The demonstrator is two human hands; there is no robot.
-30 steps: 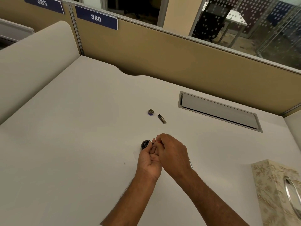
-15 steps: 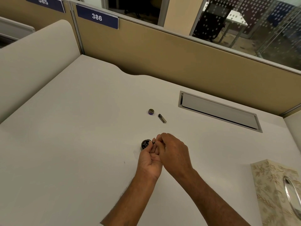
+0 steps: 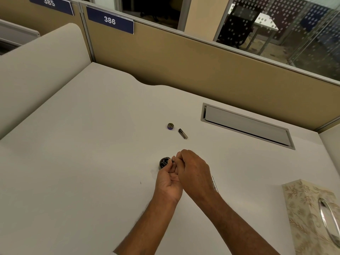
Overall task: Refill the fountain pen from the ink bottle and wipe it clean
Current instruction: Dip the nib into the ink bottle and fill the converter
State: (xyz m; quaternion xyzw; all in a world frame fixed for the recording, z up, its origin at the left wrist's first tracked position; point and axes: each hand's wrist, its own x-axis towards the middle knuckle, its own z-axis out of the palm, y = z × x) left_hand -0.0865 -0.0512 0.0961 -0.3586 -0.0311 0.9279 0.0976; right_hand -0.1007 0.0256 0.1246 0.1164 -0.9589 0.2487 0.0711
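A white desk (image 3: 82,153) fills the view, closed in at the far side by a tan cubicle partition (image 3: 184,61) that carries blue number plates reading 385 and 386 (image 3: 110,20), with glass walls behind it. A grey cable hatch (image 3: 246,126) is set into the desk at the far right. Near the middle of the desk stands the open ink bottle (image 3: 164,162), small, dark and round. Just to its right the two hands meet, fingers touching. The left hand (image 3: 168,181) is palm-up with its fingers curled, and its fingertips pinch a small dark part of the fountain pen right at the bottle's edge; the part is too small and too hidden to tell which piece it is. The right hand (image 3: 195,172) lies over it, knuckles up, its fingers closed down onto the same spot. Farther off lie the bottle cap (image 3: 171,126), purple inside, and just to its right a short dark pen piece (image 3: 183,133). A slim silver pen barrel (image 3: 214,184) shows beside the right wrist. A floral tissue box (image 3: 309,214) sits at the near right.
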